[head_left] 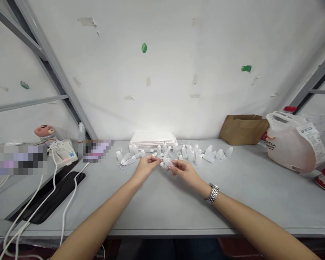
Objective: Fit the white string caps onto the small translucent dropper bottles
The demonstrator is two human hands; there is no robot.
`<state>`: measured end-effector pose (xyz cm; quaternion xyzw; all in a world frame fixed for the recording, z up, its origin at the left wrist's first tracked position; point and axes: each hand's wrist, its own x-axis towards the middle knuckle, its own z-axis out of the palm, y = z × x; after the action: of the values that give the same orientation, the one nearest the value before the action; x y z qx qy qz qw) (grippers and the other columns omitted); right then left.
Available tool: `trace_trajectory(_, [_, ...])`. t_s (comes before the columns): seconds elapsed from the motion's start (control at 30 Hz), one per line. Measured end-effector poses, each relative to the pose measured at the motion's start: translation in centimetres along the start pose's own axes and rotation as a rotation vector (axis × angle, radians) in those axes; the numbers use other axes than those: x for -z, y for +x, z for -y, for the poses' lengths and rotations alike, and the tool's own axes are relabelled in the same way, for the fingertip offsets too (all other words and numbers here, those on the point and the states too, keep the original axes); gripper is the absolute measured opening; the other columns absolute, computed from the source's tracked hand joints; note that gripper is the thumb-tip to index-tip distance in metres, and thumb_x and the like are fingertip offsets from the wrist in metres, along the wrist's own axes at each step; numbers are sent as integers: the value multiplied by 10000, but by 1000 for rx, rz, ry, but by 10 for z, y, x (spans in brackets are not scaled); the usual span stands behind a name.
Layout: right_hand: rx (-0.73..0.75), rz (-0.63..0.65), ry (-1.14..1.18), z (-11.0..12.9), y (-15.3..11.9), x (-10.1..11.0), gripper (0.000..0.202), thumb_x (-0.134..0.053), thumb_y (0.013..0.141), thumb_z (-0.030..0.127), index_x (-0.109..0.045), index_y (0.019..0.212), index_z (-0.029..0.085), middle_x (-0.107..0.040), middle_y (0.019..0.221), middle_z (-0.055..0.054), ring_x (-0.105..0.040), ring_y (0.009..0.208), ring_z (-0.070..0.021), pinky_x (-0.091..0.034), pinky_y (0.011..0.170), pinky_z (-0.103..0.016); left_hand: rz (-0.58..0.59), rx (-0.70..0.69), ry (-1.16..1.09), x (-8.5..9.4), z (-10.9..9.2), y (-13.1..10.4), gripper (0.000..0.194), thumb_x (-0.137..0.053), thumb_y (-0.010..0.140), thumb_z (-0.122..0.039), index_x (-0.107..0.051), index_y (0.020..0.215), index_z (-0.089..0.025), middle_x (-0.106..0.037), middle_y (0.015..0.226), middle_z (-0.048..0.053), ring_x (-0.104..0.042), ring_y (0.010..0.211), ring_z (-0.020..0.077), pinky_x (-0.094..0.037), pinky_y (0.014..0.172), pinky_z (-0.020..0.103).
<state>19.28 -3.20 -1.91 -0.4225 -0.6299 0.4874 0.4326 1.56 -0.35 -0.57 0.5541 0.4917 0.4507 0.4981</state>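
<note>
A small translucent squeeze bottle [168, 162] lies tilted between my two hands, over the grey table. My right hand [184, 171] grips its lower right end between thumb and fingers. My left hand [147, 167] is closed in a pinch at the bottle's upper left end; the small part in those fingertips is too small to make out. Tiny white pieces [163, 164] show just beneath the fingertips. Behind and to both sides of my hands are several more small bottles, such as a standing bottle [191, 155] and a bottle with a looped cap strap [119, 155].
A stack of white sheets or flat boxes [153, 138] lies against the wall. At right stand a brown paper bag [242, 130] and a white plastic bag [289, 144]. White cables [75, 195], a black slot [58, 196] and a white power strip [63, 153] are at left.
</note>
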Motion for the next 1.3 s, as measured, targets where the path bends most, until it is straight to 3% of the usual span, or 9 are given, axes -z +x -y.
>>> trace_trajectory(0.33, [13, -2, -63, 0, 0, 1, 296, -571, 750, 424, -594, 866, 153, -601, 725, -22, -529, 612, -126, -433, 610, -278, 49, 75, -305, -7, 2, -5, 231, -736, 567, -294, -605, 661, -129, -675, 718, 42, -625, 779, 173, -434, 865, 362])
trace_trajectory(0.87, [5, 11, -174, -5, 2, 5, 287, -548, 766, 425, -591, 858, 157, -594, 703, -14, -535, 620, -139, -404, 587, -268, -20, 9, -255, -6, 2, -4, 255, -738, 563, -301, -610, 710, -136, -694, 759, 65, -631, 810, 196, -419, 847, 359])
trace_trajectory(1.07, [10, 5, -177, -7, 3, 5, 286, -549, 765, 436, -588, 841, 163, -611, 717, -17, -544, 608, -138, -412, 587, -267, -19, -116, -106, -7, 0, -5, 294, -688, 625, -335, -599, 841, -157, -686, 838, 73, -629, 851, 211, -450, 820, 363])
trace_trajectory(1.3, [17, -18, -187, -4, 2, 6, 277, -530, 782, 428, -590, 825, 161, -628, 741, -25, -553, 597, -134, -425, 595, -269, -35, -424, 370, -10, 2, -15, 253, -549, 761, -310, -642, 992, -260, -638, 1061, 22, -549, 1040, 183, -396, 937, 329])
